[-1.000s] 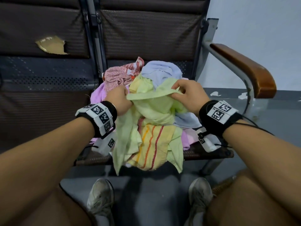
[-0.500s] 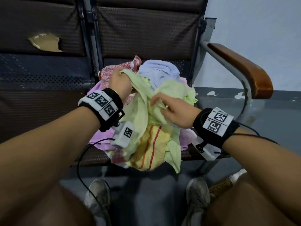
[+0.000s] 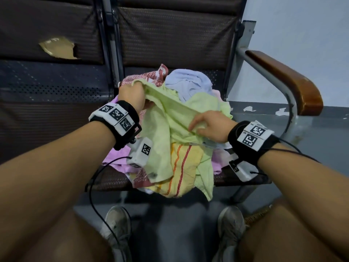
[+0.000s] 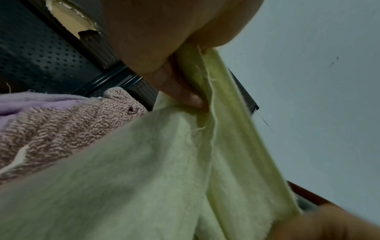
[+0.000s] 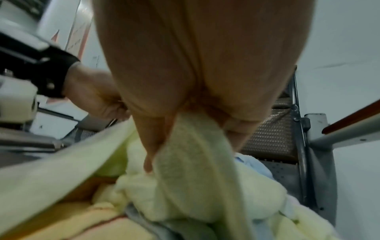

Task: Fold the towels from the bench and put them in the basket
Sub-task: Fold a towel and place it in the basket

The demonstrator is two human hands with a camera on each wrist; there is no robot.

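Observation:
A pale green towel lies on top of a heap of towels on the bench seat. My left hand grips one edge of it near the back of the heap, thumb and fingers curled round the hem. My right hand pinches the same edge further along, lower and to the right, with the green towel bunched between its fingers. The edge is stretched between both hands. A yellow striped towel, a pink one, a light blue one and a reddish one lie beneath.
The bench has a dark mesh backrest with a torn patch on the left seat. A wooden armrest on a metal tube stands at the right. My shoes are on the grey floor below. A woven edge shows by my right knee.
My left hand has lifted the green towel's edge up and back. My right hand has slid down and right along that edge, stretching it out.

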